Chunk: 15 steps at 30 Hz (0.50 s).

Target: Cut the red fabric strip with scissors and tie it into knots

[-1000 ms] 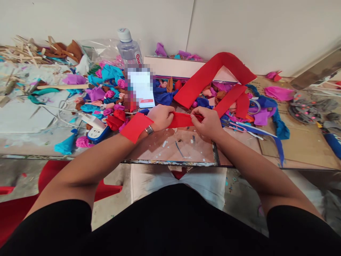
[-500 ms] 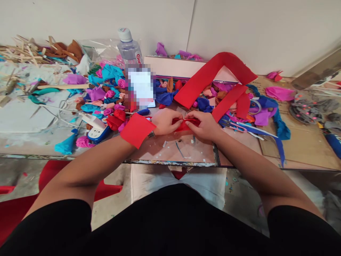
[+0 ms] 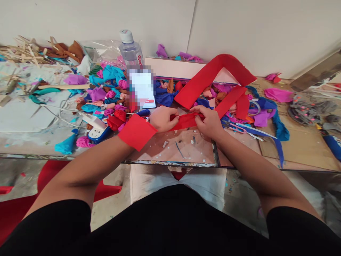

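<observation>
Between my two hands a strip of red crepe paper (image 3: pixel 185 121) is stretched, its upper edge gathered. My left hand (image 3: pixel 163 119) is closed on the strip's left end, and a flat red piece (image 3: pixel 137 132) hangs over my left wrist. The strip's right end is pinched by my right hand (image 3: pixel 209 121). Just beyond, a long folded red strip (image 3: pixel 205 80) lies over a heap of crumpled paper pieces. Scissors with pink handles (image 3: pixel 238 128) lie to the right of my right hand, partly covered by paper.
A phone (image 3: pixel 142 89) leans before a water bottle (image 3: pixel 131 49). On the left are a blue-and-white power strip (image 3: pixel 98 132), teal-handled pliers (image 3: pixel 44 91) and thin wooden sticks (image 3: pixel 25 49). At right, cardboard (image 3: pixel 309 142) carries a grey bundle with pink dots (image 3: pixel 306 110).
My hands have moved apart from each other, and more of the red strip shows stretched between them. The red piece on my left wrist has shifted slightly.
</observation>
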Each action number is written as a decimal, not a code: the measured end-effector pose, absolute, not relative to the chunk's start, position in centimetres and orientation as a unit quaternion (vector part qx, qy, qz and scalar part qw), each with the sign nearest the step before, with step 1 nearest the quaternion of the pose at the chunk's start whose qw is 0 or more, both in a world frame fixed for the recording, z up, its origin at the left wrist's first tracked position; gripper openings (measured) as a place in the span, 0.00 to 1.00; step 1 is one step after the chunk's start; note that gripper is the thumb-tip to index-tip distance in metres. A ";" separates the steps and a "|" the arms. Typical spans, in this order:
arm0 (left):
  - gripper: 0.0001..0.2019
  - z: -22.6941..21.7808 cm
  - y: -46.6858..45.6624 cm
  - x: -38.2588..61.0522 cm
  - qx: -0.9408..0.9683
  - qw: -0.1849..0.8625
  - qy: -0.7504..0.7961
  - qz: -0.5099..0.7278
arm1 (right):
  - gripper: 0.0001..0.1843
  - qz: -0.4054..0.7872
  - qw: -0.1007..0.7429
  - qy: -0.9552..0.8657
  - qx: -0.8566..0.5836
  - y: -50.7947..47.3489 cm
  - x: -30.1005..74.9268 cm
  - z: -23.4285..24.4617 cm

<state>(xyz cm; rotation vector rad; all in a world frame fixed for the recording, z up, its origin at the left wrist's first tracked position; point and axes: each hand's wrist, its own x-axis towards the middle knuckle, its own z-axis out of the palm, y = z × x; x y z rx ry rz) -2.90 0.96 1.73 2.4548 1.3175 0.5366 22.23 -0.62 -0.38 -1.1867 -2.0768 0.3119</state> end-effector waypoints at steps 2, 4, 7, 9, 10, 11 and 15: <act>0.17 1.8 0.9 -2.9 0.856 0.153 0.459 0.183 | 0.19 0.129 0.354 -0.801 -0.466 -0.7 22.2 -0.4; 0.17 1.7 1.0 -2.9 0.853 0.153 0.464 0.182 | 0.20 0.145 0.358 -0.797 -0.465 -0.8 22.2 -0.3; 0.17 1.7 1.1 -3.0 0.846 0.155 0.475 0.188 | 0.20 0.156 0.365 -0.791 -0.466 -0.9 22.2 -0.2; 0.16 1.7 1.2 -3.0 0.843 0.160 0.477 0.189 | 0.18 0.149 0.365 -0.791 -0.467 -0.9 22.1 -0.1; 0.16 1.7 1.2 -2.9 0.843 0.163 0.477 0.187 | 0.17 0.142 0.364 -0.794 -0.466 -1.0 22.1 -0.1; 0.15 1.8 1.2 -2.9 0.843 0.166 0.477 0.185 | 0.16 0.135 0.362 -0.797 -0.464 -1.0 22.1 -0.1; 0.15 1.9 1.1 -2.9 0.845 0.167 0.476 0.179 | 0.13 0.112 0.341 -0.808 -0.467 -0.9 22.0 -0.2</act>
